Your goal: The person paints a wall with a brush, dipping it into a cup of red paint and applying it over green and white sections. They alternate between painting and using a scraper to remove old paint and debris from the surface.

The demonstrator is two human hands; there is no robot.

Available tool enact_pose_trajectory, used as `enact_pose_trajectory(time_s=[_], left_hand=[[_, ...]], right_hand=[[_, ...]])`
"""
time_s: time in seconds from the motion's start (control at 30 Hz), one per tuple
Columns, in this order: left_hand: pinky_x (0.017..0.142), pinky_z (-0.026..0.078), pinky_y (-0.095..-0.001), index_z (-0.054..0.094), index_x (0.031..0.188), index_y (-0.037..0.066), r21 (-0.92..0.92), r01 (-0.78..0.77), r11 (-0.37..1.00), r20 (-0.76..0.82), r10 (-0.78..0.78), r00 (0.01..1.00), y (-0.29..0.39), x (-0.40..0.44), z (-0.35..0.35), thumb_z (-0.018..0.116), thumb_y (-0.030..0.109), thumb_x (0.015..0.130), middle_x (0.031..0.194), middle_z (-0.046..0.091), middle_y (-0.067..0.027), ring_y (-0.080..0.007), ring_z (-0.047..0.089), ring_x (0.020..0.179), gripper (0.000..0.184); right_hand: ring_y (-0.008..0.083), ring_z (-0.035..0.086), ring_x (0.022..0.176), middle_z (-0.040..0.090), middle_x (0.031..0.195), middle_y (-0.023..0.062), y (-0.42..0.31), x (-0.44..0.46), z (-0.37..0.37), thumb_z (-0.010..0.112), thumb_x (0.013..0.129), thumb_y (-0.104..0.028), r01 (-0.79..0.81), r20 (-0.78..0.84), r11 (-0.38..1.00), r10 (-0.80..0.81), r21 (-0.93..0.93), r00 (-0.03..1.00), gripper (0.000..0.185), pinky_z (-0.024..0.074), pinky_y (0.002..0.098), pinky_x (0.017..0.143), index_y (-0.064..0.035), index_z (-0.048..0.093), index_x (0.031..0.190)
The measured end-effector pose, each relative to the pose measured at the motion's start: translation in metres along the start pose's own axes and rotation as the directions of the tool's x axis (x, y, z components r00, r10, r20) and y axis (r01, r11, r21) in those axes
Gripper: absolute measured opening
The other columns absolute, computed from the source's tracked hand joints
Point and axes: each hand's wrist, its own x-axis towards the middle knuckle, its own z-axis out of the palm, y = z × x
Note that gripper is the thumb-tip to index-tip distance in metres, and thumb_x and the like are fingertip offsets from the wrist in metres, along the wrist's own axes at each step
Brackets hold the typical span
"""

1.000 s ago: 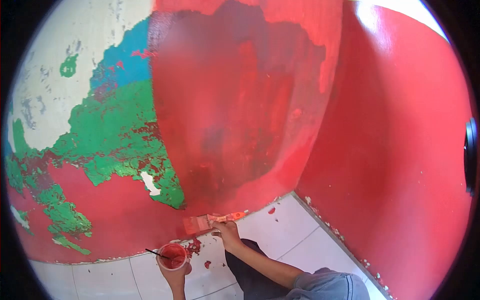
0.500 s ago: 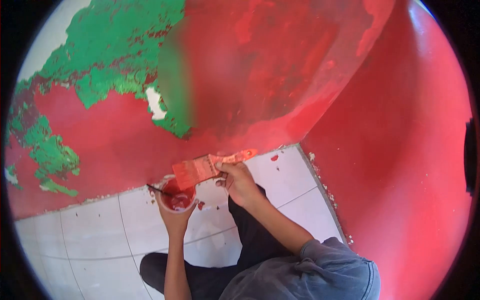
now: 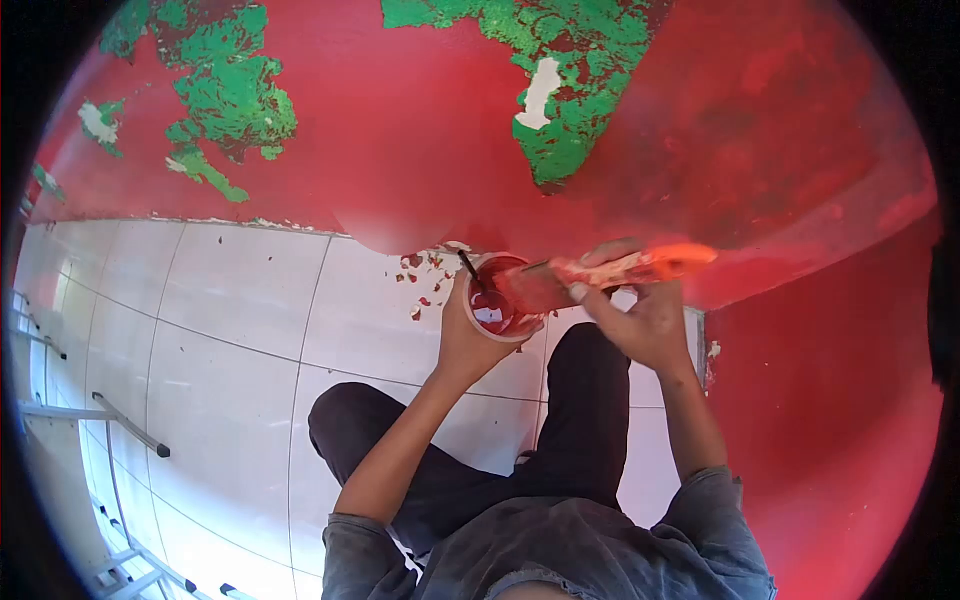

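Note:
My left hand [image 3: 468, 342] is wrapped around a cup of red paint [image 3: 508, 336], held above the floor close to the wall. A thin dark stick [image 3: 469, 265] leans out over the cup's rim. In my right hand [image 3: 645, 322] is a wide paintbrush [image 3: 610, 270] with an orange, paint-smeared handle. Its bristles are tilted down over the right side of the cup's mouth; whether they touch the paint I cannot tell. In front stands a red wall [image 3: 370, 130] with green patches [image 3: 575, 120] and a white spot where the coating is uneven.
White floor tiles [image 3: 230, 290] run along the wall's foot, with loose paint flakes [image 3: 425, 280] beside the cup. A second red wall [image 3: 820, 400] closes the right side. At the far left, metal legs [image 3: 130, 425] stand on the floor. My bent knees [image 3: 590, 365] are just below the hands.
The view has shifted left and down. The brush has gone from above the cup's right edge to its mouth, bristles now lower, and my right hand has turned with it.

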Motion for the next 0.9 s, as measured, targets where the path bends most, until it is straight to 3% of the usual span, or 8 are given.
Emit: enact_pose_trajectory(time_s=[0.1, 0.17, 0.27, 0.47, 0.67, 0.77, 0.87, 0.9], left_hand=[[0.089, 0.049, -0.0357, 0.048, 0.123, 0.005, 0.089, -0.084, 0.992, -0.025, 0.087, 0.996, -0.002, -0.002, -0.002, 0.088, 0.017, 0.059, 0.113, 0.059, -0.0109, -0.0241, 0.06, 0.104, 0.076], [0.089, 0.049, -0.0357, 0.047, 0.124, 0.005, 0.075, -0.062, 0.995, 0.0, 0.063, 0.998, 0.0, -0.003, -0.004, 0.087, 0.016, 0.059, 0.113, 0.059, -0.011, -0.0239, 0.06, 0.104, 0.076], [0.089, 0.049, -0.0356, 0.047, 0.124, 0.004, 0.038, -0.04, 0.998, 0.017, 0.039, 0.999, 0.003, -0.003, -0.005, 0.087, 0.015, 0.06, 0.112, 0.06, -0.0111, -0.0236, 0.061, 0.103, 0.076], [0.088, 0.05, -0.0357, 0.047, 0.123, 0.004, -0.013, -0.033, 0.999, 0.036, 0.034, 0.999, -0.001, -0.003, -0.006, 0.086, 0.015, 0.061, 0.112, 0.06, -0.0114, -0.0236, 0.061, 0.103, 0.074], [0.088, 0.05, -0.0357, 0.047, 0.122, 0.004, 0.021, -0.039, 0.999, 0.03, 0.038, 0.999, -0.001, -0.003, -0.007, 0.087, 0.015, 0.061, 0.112, 0.06, -0.0117, -0.0236, 0.061, 0.103, 0.074], [0.088, 0.05, -0.0357, 0.047, 0.122, 0.005, 0.044, -0.061, 0.997, 0.016, 0.06, 0.998, 0.005, -0.001, -0.008, 0.087, 0.016, 0.061, 0.112, 0.06, -0.0119, -0.0238, 0.061, 0.103, 0.074], [0.088, 0.05, -0.0356, 0.047, 0.122, 0.005, 0.032, -0.039, 0.999, -0.006, 0.04, 0.999, 0.008, 0.0, -0.008, 0.087, 0.016, 0.061, 0.112, 0.06, -0.0119, -0.0238, 0.061, 0.104, 0.074], [0.088, 0.05, -0.0356, 0.047, 0.122, 0.005, 0.019, -0.025, 1.0, -0.014, 0.025, 1.0, 0.008, 0.001, -0.008, 0.087, 0.017, 0.061, 0.113, 0.06, -0.0119, -0.0237, 0.061, 0.104, 0.074]], right_hand=[[0.0185, 0.067, 0.08, 0.069, 0.094, 0.008, 0.002, 0.01, 0.009, 0.066, 0.078, -0.001, 0.025, 0.222, 0.997, -0.008, -0.074, 0.975, 0.014, 0.0517, 0.0303, 0.07, -0.0039, 0.066, 0.092], [0.0222, 0.067, 0.077, 0.069, 0.092, 0.0087, 0.011, 0.015, 0.014, 0.067, 0.079, -0.006, 0.032, 0.362, 0.99, 0.02, -0.137, 0.932, 0.013, 0.0511, 0.0339, 0.069, -0.0059, 0.067, 0.093], [0.0177, 0.066, 0.075, 0.069, 0.092, 0.0049, 0.006, 0.022, 0.018, 0.067, 0.079, -0.003, 0.045, 0.471, 0.954, 0.105, -0.296, 0.876, 0.008, 0.0511, 0.0303, 0.065, -0.0024, 0.068, 0.087], [0.0245, 0.064, 0.069, 0.069, 0.083, 0.0068, 0.022, 0.026, 0.026, 0.069, 0.077, -0.008, 0.107, 0.511, 0.925, 0.103, -0.366, 0.854, 0.011, 0.0493, 0.0336, 0.063, -0.0044, 0.069, 0.087], [0.0242, 0.064, 0.068, 0.069, 0.082, 0.008, 0.021, 0.033, 0.028, 0.07, 0.077, -0.007, 0.193, 0.588, 0.875, 0.122, -0.444, 0.8, 0.015, 0.0486, 0.032, 0.063, -0.0051, 0.068, 0.091], [0.0181, 0.065, 0.07, 0.069, 0.084, 0.0056, 0.02, 0.038, 0.021, 0.069, 0.077, -0.005, 0.079, 0.553, 0.957, 0.094, -0.281, 0.828, 0.014, 0.0488, 0.0295, 0.064, -0.0055, 0.069, 0.091], [0.0127, 0.064, 0.076, 0.067, 0.086, 0.0011, 0.006, 0.041, 0.013, 0.069, 0.079, -0.004, -0.006, 0.388, 0.997, 0.037, -0.081, 0.921, 0.011, 0.0492, 0.0279, 0.065, -0.0056, 0.069, 0.09], [0.0122, 0.064, 0.077, 0.067, 0.085, 0.0009, 0.006, 0.041, 0.01, 0.069, 0.08, -0.005, -0.011, 0.369, 0.995, 0.046, -0.097, 0.928, 0.013, 0.0491, 0.0271, 0.065, -0.0049, 0.067, 0.092]])
